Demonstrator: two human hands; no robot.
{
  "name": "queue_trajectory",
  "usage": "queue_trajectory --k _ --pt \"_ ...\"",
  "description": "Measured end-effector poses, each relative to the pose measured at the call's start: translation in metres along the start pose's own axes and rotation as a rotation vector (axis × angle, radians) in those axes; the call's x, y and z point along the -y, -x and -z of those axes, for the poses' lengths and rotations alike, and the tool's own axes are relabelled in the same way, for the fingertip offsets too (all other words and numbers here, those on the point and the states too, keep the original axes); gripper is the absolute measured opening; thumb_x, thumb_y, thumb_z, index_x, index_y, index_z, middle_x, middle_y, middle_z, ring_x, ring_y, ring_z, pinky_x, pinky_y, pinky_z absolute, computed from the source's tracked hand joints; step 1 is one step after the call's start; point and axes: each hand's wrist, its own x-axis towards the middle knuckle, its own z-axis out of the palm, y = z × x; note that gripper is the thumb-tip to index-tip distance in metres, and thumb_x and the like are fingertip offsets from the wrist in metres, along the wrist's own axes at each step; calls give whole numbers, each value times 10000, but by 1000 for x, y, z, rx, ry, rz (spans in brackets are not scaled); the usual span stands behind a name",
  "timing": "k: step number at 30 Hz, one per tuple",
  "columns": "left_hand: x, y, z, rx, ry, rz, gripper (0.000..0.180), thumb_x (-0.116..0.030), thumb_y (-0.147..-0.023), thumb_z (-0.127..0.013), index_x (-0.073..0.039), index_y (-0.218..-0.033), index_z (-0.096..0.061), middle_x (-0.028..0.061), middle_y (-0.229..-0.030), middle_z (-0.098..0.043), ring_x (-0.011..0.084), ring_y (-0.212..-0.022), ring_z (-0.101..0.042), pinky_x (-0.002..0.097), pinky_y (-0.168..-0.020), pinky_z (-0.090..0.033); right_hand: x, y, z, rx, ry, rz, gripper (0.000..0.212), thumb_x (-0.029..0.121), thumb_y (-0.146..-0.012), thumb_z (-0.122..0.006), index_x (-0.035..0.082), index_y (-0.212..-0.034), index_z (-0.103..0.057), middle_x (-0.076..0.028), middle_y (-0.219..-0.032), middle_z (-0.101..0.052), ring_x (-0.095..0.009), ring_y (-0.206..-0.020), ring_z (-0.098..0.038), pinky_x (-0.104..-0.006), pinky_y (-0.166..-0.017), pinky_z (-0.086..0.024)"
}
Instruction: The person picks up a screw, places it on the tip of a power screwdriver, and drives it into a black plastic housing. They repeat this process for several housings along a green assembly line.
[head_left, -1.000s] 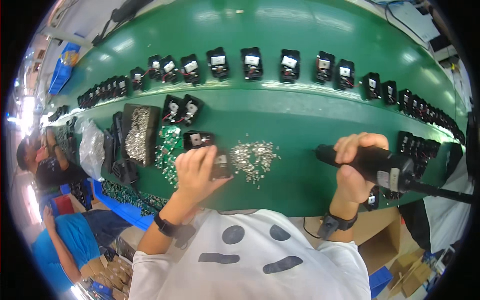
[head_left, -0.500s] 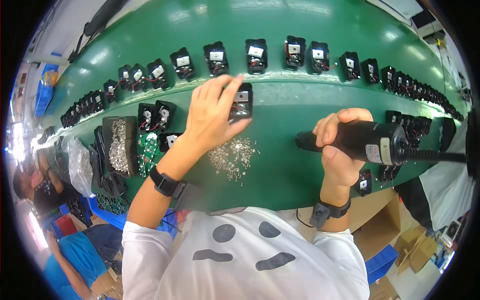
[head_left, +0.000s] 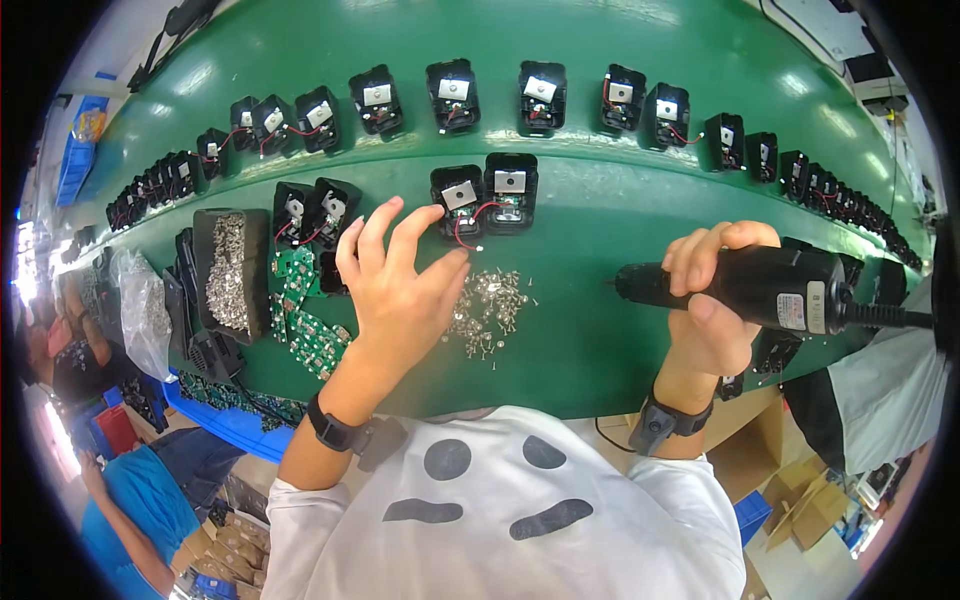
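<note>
My left hand (head_left: 395, 295) is open, its fingers spread just left of two black plastic housings. The nearer-to-hand housing (head_left: 458, 196) has a metal plate and red wires trailing from it, and the other housing (head_left: 510, 183) stands right beside it. The fingertips come close to the first one; whether they touch it I cannot tell. A loose heap of small silver screws (head_left: 490, 312) lies below the housings. On the right, my right hand (head_left: 715, 310) is closed around a black electric screwdriver (head_left: 745, 280), its tip pointing left over the table.
Similar housings (head_left: 542, 98) form a long curved row across the green table (head_left: 580, 370). To the left are a black tray (head_left: 252, 290) of screws, green circuit boards (head_left: 315, 335) and a clear plastic bag (head_left: 140, 315). A co-worker in blue (head_left: 130, 520) is at lower left.
My left hand has drawn back from the housing it held, toward me and left, and spread its fingers. Two housings now show side by side there. The screwdriver sits slightly farther right.
</note>
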Motion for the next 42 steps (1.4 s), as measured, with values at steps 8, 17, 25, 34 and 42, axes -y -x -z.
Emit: queue_trajectory --k 8,17,25,34,42 --pt "3 -2 1 -73 73 -20 136 -101 -681 -733 -135 -787 -654 35 -1221 -605 294 -1194 -484 428 -951 -304 5 8 -6 -48 66 72 509 83 -736 -749 39 -1155 -463 -49 -783 -552 -174 -662 -537 -341 -688 -441" --pt "-21 11 16 -175 1564 663 178 47 -853 -660 27 -1030 -659 97 -948 -673 152 -820 -639 270 -729 -524 43 1 -63 321 -250 264 440 -2 -747 -720 137 -1094 -487 -24 -795 -661 -177 -646 -646 -348 -683 -534" --pt "-16 17 20 68 2182 870 163 -156 -949 -621 -3 -984 -663 103 -903 -700 160 -748 -675 262 -629 -516 32 4 -93 263 -292 223 441 -22 -759 -685 139 -1114 -480 -10 -809 -655 -168 -671 -644 -333 -687 -533" --pt "-13 19 24 187 2194 980 238 -261 -969 -594 -34 -915 -644 105 -805 -705 181 -663 -687 247 -536 -489 26 4 -100 296 -248 189 451 -4 -755 -687 147 -1126 -479 -1 -817 -635 -168 -695 -638 -335 -684 -529" --pt "-12 7 19 245 2102 1052 246 -274 -956 -615 -38 -907 -661 102 -791 -705 123 -565 -628 230 -518 -487 28 2 -98 183 -253 247 479 3 -740 -699 153 -1134 -472 -3 -800 -618 -171 -672 -625 -342 -663 -518"
